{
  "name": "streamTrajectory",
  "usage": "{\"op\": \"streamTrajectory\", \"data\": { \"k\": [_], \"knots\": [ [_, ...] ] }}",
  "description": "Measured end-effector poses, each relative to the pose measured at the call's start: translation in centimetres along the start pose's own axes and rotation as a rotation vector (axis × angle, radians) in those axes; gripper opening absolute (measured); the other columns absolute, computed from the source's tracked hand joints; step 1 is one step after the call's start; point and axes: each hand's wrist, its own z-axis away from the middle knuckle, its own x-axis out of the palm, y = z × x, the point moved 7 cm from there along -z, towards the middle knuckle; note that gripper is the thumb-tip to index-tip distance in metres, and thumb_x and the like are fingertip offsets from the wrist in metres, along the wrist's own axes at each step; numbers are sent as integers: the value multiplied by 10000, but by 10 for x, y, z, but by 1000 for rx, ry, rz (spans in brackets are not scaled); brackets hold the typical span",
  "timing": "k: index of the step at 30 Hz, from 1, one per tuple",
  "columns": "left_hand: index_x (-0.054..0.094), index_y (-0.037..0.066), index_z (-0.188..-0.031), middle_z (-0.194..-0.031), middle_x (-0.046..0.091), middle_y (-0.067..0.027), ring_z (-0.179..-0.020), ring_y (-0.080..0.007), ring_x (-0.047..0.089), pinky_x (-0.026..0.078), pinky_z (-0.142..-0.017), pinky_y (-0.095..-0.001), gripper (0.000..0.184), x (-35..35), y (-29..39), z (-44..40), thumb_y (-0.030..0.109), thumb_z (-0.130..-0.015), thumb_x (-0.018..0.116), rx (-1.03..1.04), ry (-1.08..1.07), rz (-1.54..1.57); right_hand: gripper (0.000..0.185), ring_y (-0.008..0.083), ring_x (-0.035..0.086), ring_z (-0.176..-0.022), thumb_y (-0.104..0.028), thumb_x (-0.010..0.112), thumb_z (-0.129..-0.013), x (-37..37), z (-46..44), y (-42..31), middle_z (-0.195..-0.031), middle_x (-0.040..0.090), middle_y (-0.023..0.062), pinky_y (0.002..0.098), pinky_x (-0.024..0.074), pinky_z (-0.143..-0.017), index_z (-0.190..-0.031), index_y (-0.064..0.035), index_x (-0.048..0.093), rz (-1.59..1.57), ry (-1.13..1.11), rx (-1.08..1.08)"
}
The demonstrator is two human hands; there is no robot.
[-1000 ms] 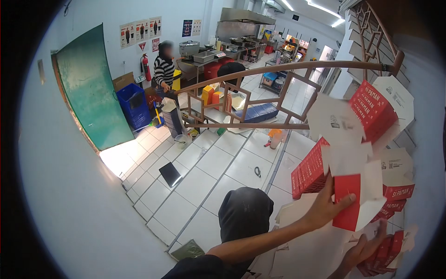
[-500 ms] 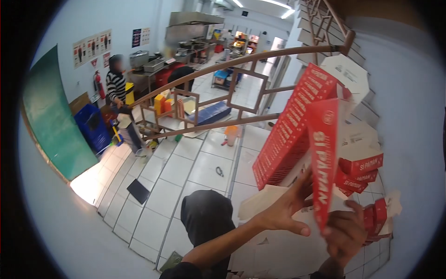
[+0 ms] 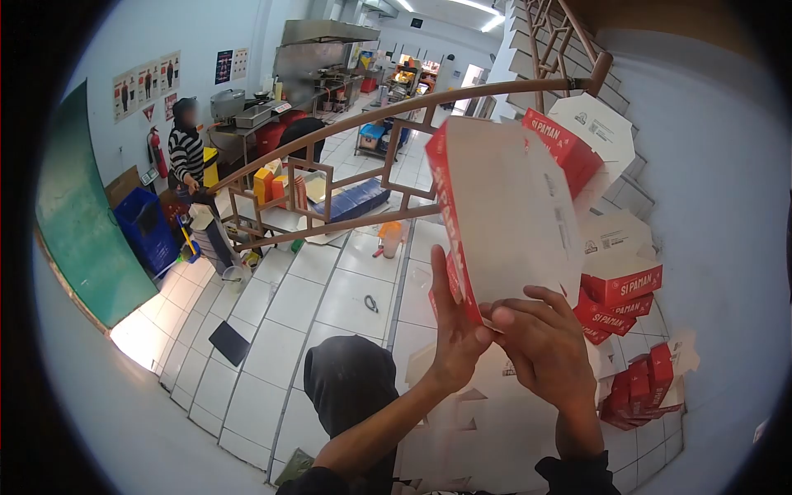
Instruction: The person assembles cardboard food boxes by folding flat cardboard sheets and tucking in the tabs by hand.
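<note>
A red-and-white cardboard food box point(image 3: 516, 214), printed "SI PAMAN", is held up in front of me with its pale face showing. My left hand point(image 3: 452, 334) grips its lower left corner, the fingers upright along the red side and the thumb near the edge. Curled at the lower edge, my right hand point(image 3: 540, 342) has its fingers against the pale panel. Below both hands lie flat pale cardboard blanks point(image 3: 487, 421). Behind the held box, another red box point(image 3: 569, 153) with a raised white lid shows in part.
Folded red boxes point(image 3: 623, 285) and a lower pile of red boxes point(image 3: 639, 388) stand on the right. A brown stair railing point(image 3: 346, 124) crosses ahead. On the tiles lie a dark flat piece point(image 3: 229, 342) and a black loop point(image 3: 371, 304). A person point(image 3: 186, 153) stands farther left.
The box has turned from nearly edge-on to show its broad pale face and moved left. My left hand, formerly spread beside it, now grips its red side. The view has shifted slightly.
</note>
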Motion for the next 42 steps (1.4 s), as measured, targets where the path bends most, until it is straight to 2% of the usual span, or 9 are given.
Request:
{"op": "streamTrajectory", "data": {
  "k": [8,10,12,14,21,27,31,34,42],
  "knots": [
    [-39,66,-1454,-1437,214,-130,-1300,-239,306,338,-1027,-394,1017,-58,-28,35,486,-819,636,-15,79,-245,433,194,636,-849,-62,667,-738,-16,-18,-17,-928,660,25,339,478,-753,-1154,-127,563,90,-75,11],
    [148,0,-1409,-1305,384,-113,-1162,-188,443,403,-951,-363,840,-21,0,13,507,-874,551,169,17,-228,451,188,636,-826,-58,651,-744,-17,-20,-27,-924,654,31,312,482,-716,-1182,-124,564,70,-135,64],
    [266,-10,-1349,-1212,463,-99,-1111,-171,481,412,-938,-349,715,-40,-33,26,487,-901,517,-108,-54,-158,526,206,642,-808,-29,614,-762,-21,-22,-37,-921,646,47,309,501,-675,-1272,-105,511,5,-216,114],
    [420,-27,-1280,-1075,547,-65,-1012,-137,529,442,-877,-305,579,-43,-40,38,438,-939,470,-39,10,-95,528,232,642,-807,-30,603,-789,-25,-13,-35,-936,643,67,324,512,-687,-1297,-84,470,-93,-260,217],
    [302,32,-1391,-1242,505,-117,-1112,-160,495,456,-840,-262,530,14,-39,30,242,-949,506,-247,-208,-289,458,237,648,-821,-29,505,-888,-32,32,10,-1055,605,182,292,510,-672,-1316,17,349,-350,-177,676],
    [22,134,-1476,-1479,204,-152,-1271,-219,370,412,-942,-317,764,38,-61,45,74,-901,522,-461,-310,-141,288,173,606,-864,-78,482,-924,-22,71,30,-988,612,189,263,469,-750,-1192,-13,400,-710,434,886],
    [-15,75,-1467,-1438,254,-217,-1233,-321,406,323,-1018,-373,751,39,-53,43,56,-891,468,-184,-424,-530,282,156,579,-849,-115,472,-935,-9,101,33,-975,599,143,252,445,-760,-1186,-24,383,-675,453,931],
    [8,41,-1458,-1407,286,-231,-1226,-354,398,275,-1044,-381,730,38,-56,47,60,-883,457,-322,-407,-447,300,159,558,-866,-159,467,-946,-8,108,28,-1004,581,144,260,431,-780,-1199,-29,373,-601,469,1016],
    [13,35,-1435,-1403,242,-221,-1264,-303,348,272,-1052,-382,715,36,-54,46,65,-885,470,-247,-450,-452,384,168,548,-872,-221,500,-944,-7,83,9,-986,568,152,269,421,-773,-1234,-13,357,-662,527,935]
  ]
}}
